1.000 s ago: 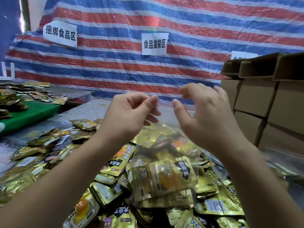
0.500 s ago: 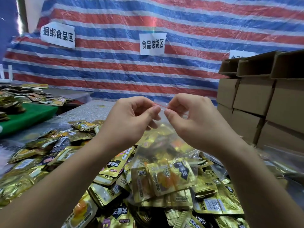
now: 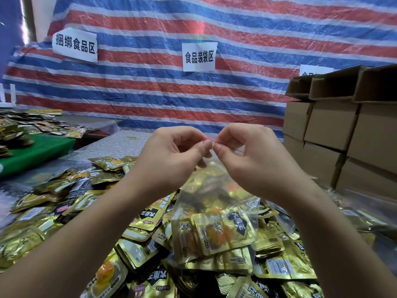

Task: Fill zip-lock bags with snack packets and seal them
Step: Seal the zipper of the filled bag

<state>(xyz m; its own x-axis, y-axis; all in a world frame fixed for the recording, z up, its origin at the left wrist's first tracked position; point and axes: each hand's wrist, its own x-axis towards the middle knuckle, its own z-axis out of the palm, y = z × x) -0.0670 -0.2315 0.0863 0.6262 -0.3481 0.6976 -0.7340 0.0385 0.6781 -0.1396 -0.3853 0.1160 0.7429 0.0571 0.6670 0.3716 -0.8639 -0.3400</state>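
Observation:
A clear zip-lock bag (image 3: 217,214) holding several gold snack packets hangs above a big heap of loose gold snack packets (image 3: 133,250). My left hand (image 3: 171,155) and my right hand (image 3: 247,153) are raised side by side, thumbs and fingertips almost touching. Both pinch the bag's red zip strip (image 3: 211,140) at its top edge near the middle. The lower part of the bag rests against the heap.
Stacked brown cardboard boxes (image 3: 343,134) stand at the right, some open on top. A green mat (image 3: 32,151) with more packets lies at the far left. A red, white and blue striped tarp (image 3: 150,87) with paper signs hangs behind the table.
My hands were apart with the bag mouth open; they have come together and now pinch the zip strip at its middle.

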